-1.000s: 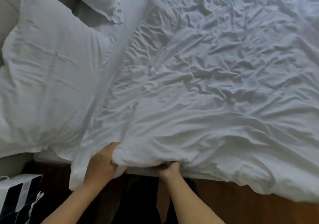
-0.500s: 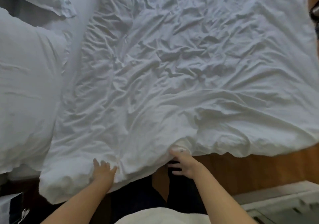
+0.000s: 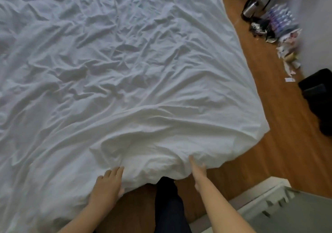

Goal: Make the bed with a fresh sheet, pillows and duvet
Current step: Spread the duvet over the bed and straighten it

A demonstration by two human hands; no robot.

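Head view: duvet [image 3: 116, 71] covers nearly the whole bed, wrinkled all over, near edge hanging off the side toward me at 6 o'clock. My left hand [image 3: 107, 184] lies flat on that edge, fingers straight and together, pressing rather than gripping, probably to pin the fabric and smooth it. My right hand [image 3: 198, 171] is at 5 o'clock, fingers extended and pushed against the bulged fold of the edge; nothing curled round it as far as I can see, though the fingertips partly sink into the cloth. Bulge sits between both hands, likely filling bunched inside the cover, so that's why both are there. Duvet corner droops over the wooden floor [image 3: 269, 161] at 3 o'clock. No pillows in view. Clutter [image 3: 280, 30] on floor at 1 o'clock, well apart. Judgement: late stage, evening out the edge.
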